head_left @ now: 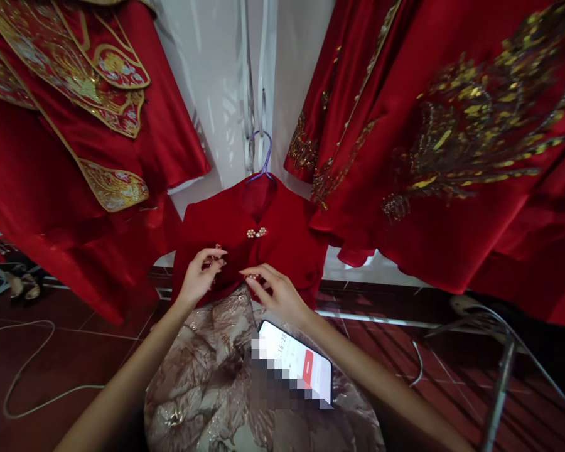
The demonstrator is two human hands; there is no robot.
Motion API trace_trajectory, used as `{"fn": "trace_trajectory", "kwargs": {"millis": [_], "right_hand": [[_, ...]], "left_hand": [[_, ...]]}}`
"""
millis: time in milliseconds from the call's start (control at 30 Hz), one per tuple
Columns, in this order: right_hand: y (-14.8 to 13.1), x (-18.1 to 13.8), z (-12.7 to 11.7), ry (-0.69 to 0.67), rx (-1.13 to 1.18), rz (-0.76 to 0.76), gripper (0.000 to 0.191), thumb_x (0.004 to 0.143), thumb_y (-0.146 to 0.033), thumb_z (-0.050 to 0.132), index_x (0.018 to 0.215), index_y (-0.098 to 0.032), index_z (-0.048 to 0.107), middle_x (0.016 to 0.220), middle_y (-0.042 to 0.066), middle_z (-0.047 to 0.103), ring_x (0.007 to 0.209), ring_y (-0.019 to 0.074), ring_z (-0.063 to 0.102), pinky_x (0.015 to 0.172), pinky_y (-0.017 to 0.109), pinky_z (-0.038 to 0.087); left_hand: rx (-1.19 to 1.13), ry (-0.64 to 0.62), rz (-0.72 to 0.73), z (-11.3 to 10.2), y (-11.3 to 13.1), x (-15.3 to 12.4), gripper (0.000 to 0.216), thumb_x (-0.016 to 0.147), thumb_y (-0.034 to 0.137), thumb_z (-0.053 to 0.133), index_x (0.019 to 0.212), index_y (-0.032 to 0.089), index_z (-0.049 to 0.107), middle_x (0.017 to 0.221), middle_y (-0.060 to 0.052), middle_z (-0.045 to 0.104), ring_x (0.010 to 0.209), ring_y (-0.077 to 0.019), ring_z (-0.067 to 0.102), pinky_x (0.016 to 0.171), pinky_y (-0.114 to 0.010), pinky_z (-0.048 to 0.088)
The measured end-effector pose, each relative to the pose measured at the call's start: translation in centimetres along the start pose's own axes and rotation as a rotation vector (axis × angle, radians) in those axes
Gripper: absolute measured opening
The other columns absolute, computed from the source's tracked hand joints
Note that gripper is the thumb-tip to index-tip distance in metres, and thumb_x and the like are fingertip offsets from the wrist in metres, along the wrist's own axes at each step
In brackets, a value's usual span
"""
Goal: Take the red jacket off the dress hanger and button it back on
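Observation:
In front of me a red garment (pixel 287 220) hangs on a purple hanger (pixel 265 162). Two flower-shaped beaded ornaments (pixel 257 233) sit below its neckline. At the garment's lower left, my left hand (pixel 200 276) has its fingers closed around a small red-and-gold beaded ornament (pixel 219 247), partly hidden by them. My right hand (pixel 275 290) pinches another small beaded ornament (pixel 251 277) near the garment's front opening. Shiny beige-pink crinkled fabric (pixel 193 370) covers my lap, with a lit phone (pixel 317 370) lying on it beneath my right forearm.
Red embroidered garments hang at the left (pixel 169 125) and right (pixel 433 251), on both sides of the hanger. A metal stand leg (pixel 499 383) is at the lower right. A white cable (pixel 28 414) and shoes (pixel 24 285) lie on the tiled floor at left.

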State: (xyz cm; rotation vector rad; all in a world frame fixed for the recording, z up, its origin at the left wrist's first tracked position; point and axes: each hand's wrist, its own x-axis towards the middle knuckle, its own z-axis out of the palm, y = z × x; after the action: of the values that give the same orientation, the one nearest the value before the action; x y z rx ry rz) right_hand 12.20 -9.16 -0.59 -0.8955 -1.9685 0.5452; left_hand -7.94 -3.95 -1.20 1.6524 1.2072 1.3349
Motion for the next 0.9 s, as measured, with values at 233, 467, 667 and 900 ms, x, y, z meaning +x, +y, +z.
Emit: {"fn": "trace_trajectory", "kwargs": {"millis": [233,467,667,900], "right_hand": [[1.3,2.7,0.5,-0.041,0.096,0.064,0.038,0.088,-0.027,0.046,0.126,-0.026,0.047,0.094,0.003,0.064,0.08,0.0126,0.063,0.066,0.026,0.053],[2.4,5.9,1.9,0.01,0.151,0.091,0.02,0.08,-0.027,0.059,0.098,-0.019,0.062,0.087,0.003,0.069,0.083,0.0132,0.065,0.07,0.025,0.053],[3.8,7.8,3.4,0.062,0.125,0.122,0.018,0.075,-0.03,0.065,0.09,-0.019,0.066,0.083,0.002,0.07,0.077,0.0134,0.066,0.075,0.027,0.053],[4.0,8.2,4.4,0.12,0.008,0.181,0.016,0.077,-0.03,0.063,0.092,-0.024,0.066,0.083,0.0,0.071,0.075,0.014,0.067,0.073,0.027,0.053]], "left_hand": [[-0.036,-0.001,-0.003,-1.0,-1.9,0.3,0.028,0.068,0.024,0.06,0.094,0.017,0.056,0.094,-0.006,0.063,0.082,-0.0166,0.061,0.081,-0.036,0.049],[-0.134,-0.052,-0.058,-0.8,-2.6,0.5,0.041,0.066,0.028,0.065,0.104,0.015,0.056,0.103,-0.008,0.063,0.09,-0.0178,0.061,0.089,-0.038,0.046],[-0.183,-0.033,-0.074,-1.0,-2.6,0.7,0.043,0.067,0.031,0.066,0.106,0.014,0.059,0.101,-0.009,0.066,0.095,-0.0208,0.061,0.092,-0.04,0.046],[-0.163,0.045,-0.041,-0.5,-2.4,1.9,0.041,0.065,0.037,0.07,0.097,0.013,0.065,0.097,-0.01,0.069,0.09,-0.0219,0.065,0.088,-0.04,0.049]]}}
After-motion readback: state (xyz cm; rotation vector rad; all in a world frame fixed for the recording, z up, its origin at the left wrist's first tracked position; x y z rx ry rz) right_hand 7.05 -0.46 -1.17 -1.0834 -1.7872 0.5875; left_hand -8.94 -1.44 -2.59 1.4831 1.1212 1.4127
